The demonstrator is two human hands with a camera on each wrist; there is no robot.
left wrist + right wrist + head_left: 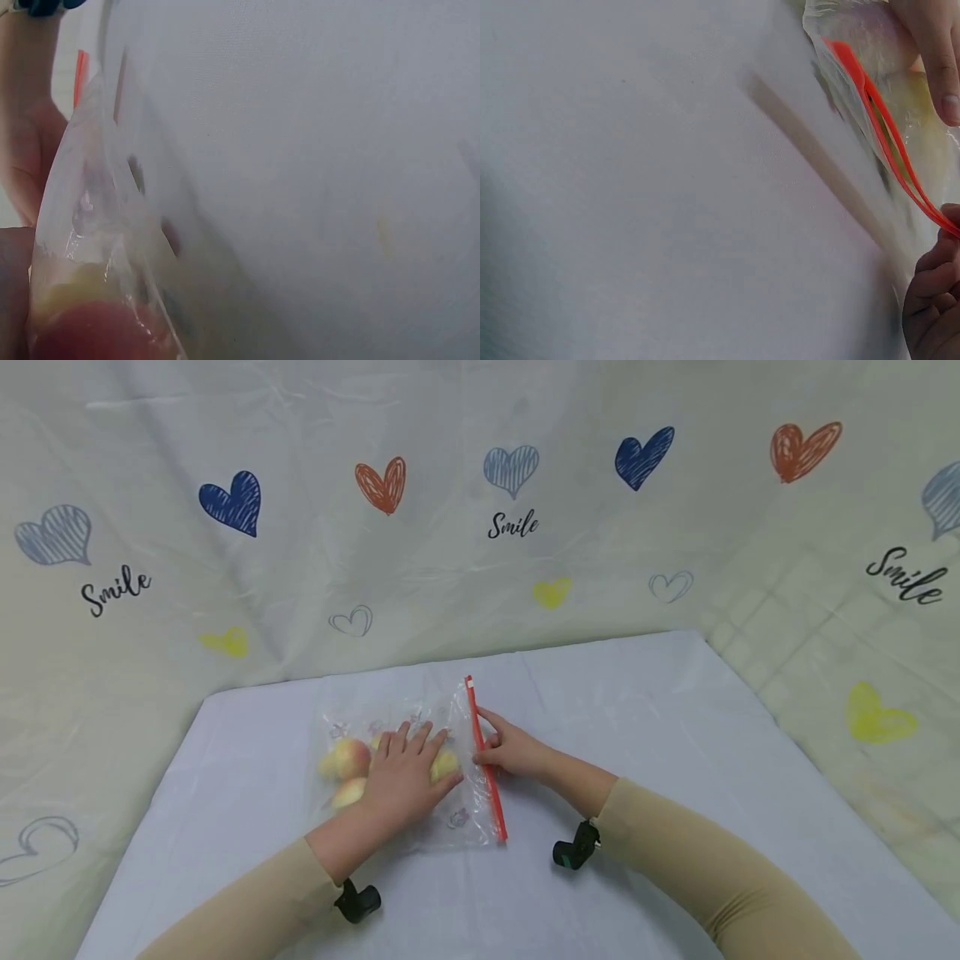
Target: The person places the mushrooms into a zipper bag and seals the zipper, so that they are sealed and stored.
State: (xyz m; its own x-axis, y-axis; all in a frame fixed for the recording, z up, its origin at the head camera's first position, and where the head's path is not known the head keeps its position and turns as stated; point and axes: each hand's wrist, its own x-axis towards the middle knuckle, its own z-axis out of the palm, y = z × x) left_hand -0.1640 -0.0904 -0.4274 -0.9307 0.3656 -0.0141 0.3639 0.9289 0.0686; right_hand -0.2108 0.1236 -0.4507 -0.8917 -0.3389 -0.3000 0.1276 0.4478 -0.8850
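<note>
A clear zip bag (458,818) with a red zip strip (491,793) along its right edge lies on the table, holding several yellow-and-red fruits (348,758) that look like peaches. My left hand (401,781) rests on top of the bag with its fingers spread, covering part of the fruit. At the bag's right edge my right hand (517,750) pinches the red strip near its middle. In the right wrist view the strip (889,127) shows as two red lines, parted along a stretch and meeting at the fingers.
A white cloth covers the table (630,710). Behind and at the sides hangs a pale curtain (450,568) printed with hearts and the word Smile. A small black camera (576,846) sits at the right wrist, another camera (358,902) at the left.
</note>
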